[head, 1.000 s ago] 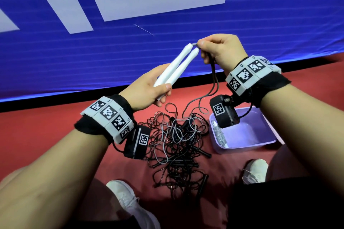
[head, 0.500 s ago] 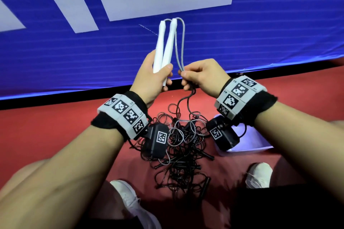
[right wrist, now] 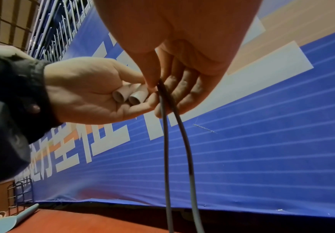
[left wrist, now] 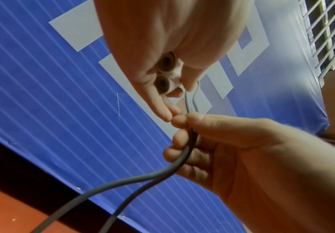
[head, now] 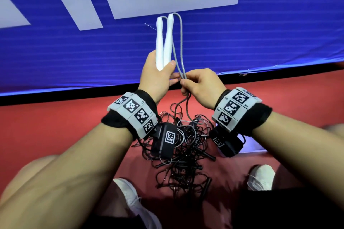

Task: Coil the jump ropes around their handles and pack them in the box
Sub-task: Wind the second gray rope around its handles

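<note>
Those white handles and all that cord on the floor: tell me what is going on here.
A person is getting a jump rope ready to coil. The left hand grips the two white plastic handles side by side, pointing up. The right hand pinches both strands of the grey rope just below them. No turn is wound on yet. A tangle of black jump ropes lies on the red floor below.

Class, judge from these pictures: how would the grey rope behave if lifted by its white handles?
Probably floppy: the grey rope bends over the tips of the white handles and sags in curves below the right hand. Likely light. It may snag, since it trails into the tangled pile.
</note>
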The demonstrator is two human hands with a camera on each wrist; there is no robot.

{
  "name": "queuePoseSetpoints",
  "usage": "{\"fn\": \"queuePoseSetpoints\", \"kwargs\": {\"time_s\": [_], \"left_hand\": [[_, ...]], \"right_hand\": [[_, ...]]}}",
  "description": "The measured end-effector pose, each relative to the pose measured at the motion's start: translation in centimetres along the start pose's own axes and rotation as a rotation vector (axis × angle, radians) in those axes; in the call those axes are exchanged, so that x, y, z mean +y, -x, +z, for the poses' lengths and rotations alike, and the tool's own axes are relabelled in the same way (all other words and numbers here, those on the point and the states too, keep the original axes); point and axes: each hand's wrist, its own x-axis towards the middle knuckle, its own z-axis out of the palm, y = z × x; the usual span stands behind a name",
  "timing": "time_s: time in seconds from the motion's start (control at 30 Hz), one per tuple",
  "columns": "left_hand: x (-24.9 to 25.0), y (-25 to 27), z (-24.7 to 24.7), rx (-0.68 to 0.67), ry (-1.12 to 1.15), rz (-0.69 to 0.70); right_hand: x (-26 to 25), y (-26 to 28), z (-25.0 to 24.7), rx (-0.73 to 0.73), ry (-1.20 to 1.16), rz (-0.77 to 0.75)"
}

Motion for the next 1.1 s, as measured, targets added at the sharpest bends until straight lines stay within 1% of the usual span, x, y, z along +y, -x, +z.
{"fn": "queuePoseSetpoints", "kwargs": {"time_s": [0.07,0.2,0.33,0.43,0.53,0.6,0.63,0.77,0.87,0.9,0.97,1.03,1.1], "left_hand": [[0.1,-0.1,-0.1,0.002,0.018,-0.012],[0.4,0.0,-0.1,0.019,0.11,-0.052],[0.3,0.5,0.5,-0.036,0.148,-0.065],[0.2,0.7,1.1,-0.061,0.206,-0.099],[0.3,0.6,1.1,-0.006,0.281,-0.13],[0.5,0.4,1.0,0.026,0.335,-0.132],[0.5,0.3,0.9,0.03,0.328,-0.125],[1.0,-0.4,-0.2,0.075,0.202,-0.039],[1.2,-1.4,-1.6,0.145,0.124,0.023],[1.2,-1.7,-2.2,0.175,0.08,0.044],[1.0,-2.3,-3.6,0.208,-0.045,0.064],[0.6,-2.5,-4.7,0.186,-0.231,0.063],[-0.1,-2.3,-5.4,0.122,-0.447,0.05]], "right_hand": [[0.0,0.1,0.0,0.005,0.027,-0.008],[-0.1,0.1,0.1,-0.059,0.028,-0.017],[0.2,0.1,0.5,-0.04,0.047,-0.012],[0.5,0.1,0.9,-0.048,0.088,0.005],[0.6,0.1,1.2,-0.086,0.044,0.028],[0.4,0.2,1.4,-0.132,0.001,0.027],[0.3,0.3,1.5,-0.156,-0.018,0.026],[0.7,0.4,1.6,-0.179,-0.065,0.07],[1.2,0.7,1.4,-0.238,-0.104,0.1],[1.4,0.8,1.4,-0.254,-0.073,0.118],[1.7,0.9,1.0,-0.266,0.083,0.124],[1.3,0.9,0.1,-0.251,0.28,0.05],[0.6,0.7,-1.2,-0.222,0.396,-0.012]]}}
